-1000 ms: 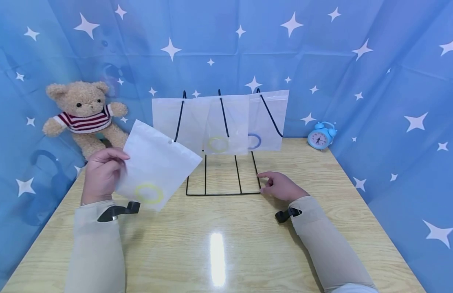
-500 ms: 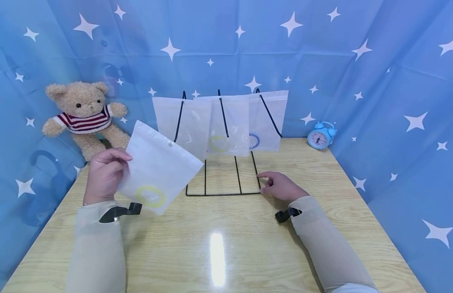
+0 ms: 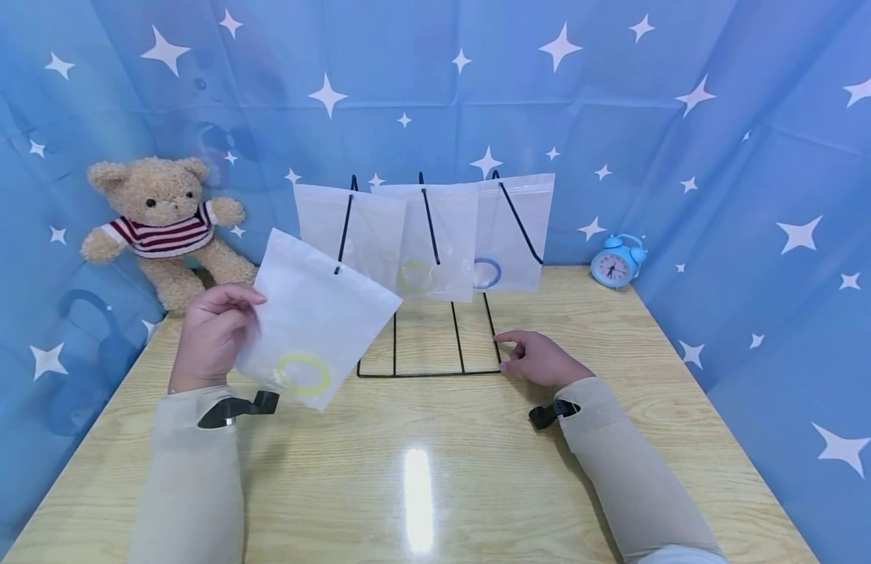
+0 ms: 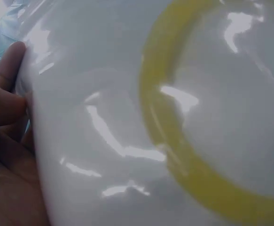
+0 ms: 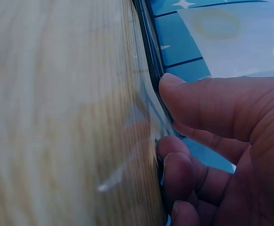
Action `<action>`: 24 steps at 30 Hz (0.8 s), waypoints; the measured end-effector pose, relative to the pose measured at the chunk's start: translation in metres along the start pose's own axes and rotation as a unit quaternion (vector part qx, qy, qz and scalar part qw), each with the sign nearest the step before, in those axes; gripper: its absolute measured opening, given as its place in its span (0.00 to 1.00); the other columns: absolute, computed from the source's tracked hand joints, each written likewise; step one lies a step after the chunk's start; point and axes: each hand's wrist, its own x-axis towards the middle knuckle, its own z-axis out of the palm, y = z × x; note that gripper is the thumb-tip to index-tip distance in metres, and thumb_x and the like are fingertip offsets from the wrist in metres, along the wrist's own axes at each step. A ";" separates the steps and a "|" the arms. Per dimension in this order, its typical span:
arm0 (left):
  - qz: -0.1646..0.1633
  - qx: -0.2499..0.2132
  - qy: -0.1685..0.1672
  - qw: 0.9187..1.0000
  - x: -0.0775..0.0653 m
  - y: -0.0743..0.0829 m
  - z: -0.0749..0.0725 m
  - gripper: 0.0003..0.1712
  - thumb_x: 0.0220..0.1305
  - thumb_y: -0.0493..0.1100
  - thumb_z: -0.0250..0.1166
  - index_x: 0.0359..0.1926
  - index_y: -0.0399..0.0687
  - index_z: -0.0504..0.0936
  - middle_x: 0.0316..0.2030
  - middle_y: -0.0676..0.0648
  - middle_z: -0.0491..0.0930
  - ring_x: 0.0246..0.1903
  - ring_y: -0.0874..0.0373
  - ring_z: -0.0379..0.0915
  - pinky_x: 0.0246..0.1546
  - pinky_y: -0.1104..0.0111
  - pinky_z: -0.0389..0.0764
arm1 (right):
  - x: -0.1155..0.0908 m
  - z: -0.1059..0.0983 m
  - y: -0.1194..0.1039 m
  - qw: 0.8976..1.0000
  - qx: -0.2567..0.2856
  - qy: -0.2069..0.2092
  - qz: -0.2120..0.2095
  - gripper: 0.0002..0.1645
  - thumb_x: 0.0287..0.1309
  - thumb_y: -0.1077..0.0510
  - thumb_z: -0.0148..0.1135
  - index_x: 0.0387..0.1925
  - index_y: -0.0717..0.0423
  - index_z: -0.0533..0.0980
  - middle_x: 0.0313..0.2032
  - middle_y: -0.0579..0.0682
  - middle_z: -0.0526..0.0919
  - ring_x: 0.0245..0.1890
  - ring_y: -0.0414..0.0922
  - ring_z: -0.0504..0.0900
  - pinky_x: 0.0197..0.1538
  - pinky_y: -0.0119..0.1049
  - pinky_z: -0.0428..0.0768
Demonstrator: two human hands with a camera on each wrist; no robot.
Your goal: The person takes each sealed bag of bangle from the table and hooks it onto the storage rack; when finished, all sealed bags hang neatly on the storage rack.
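Observation:
In the head view my left hand [image 3: 217,333] pinches the left edge of a translucent plastic bag [image 3: 323,305] with a yellow ring [image 3: 303,374] in it. That bag hangs tilted, its top edge at the tip of the left hook of a black wire rack [image 3: 428,376]. Whether the hook passes through its hole, I cannot tell. The yellow ring [image 4: 158,113] fills much of the left wrist view, fingers [image 4: 7,70] at the bag's edge. My right hand [image 3: 541,359] holds the rack's front right base corner; in the right wrist view, its thumb [image 5: 198,101] lies against the wire.
More bags hang from the rack's hooks, showing a yellow ring [image 3: 416,276] and a blue ring [image 3: 487,272]. A teddy bear [image 3: 168,227] sits at the back left. A blue alarm clock [image 3: 614,265] stands back right on the wooden table [image 3: 548,486].
My left hand has moved slightly right with its bag, bringing the top edge to the left hook's tip. The bag hung on that hook has swung a little. My right hand stays put.

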 end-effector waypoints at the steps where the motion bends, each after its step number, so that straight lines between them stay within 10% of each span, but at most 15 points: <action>1: 0.000 0.004 -0.001 1.000 0.000 0.000 0.000 0.34 0.53 0.11 0.41 0.33 0.38 0.91 0.37 0.52 0.88 0.37 0.61 0.75 0.38 0.74 0.77 | 0.000 0.000 0.000 1.000 0.000 0.000 0.000 0.35 0.67 0.53 0.71 0.74 0.47 0.73 0.34 0.51 0.79 0.29 0.48 0.73 0.33 0.41 0.73; 24: -0.031 0.044 -0.056 0.997 0.006 -0.008 0.011 0.34 0.65 0.15 0.45 0.66 0.34 0.80 0.56 0.53 0.87 0.51 0.62 0.83 0.48 0.74 0.84 | 0.000 0.000 0.001 1.000 0.002 0.001 0.003 0.35 0.67 0.53 0.71 0.74 0.46 0.74 0.34 0.51 0.79 0.30 0.49 0.73 0.33 0.41 0.73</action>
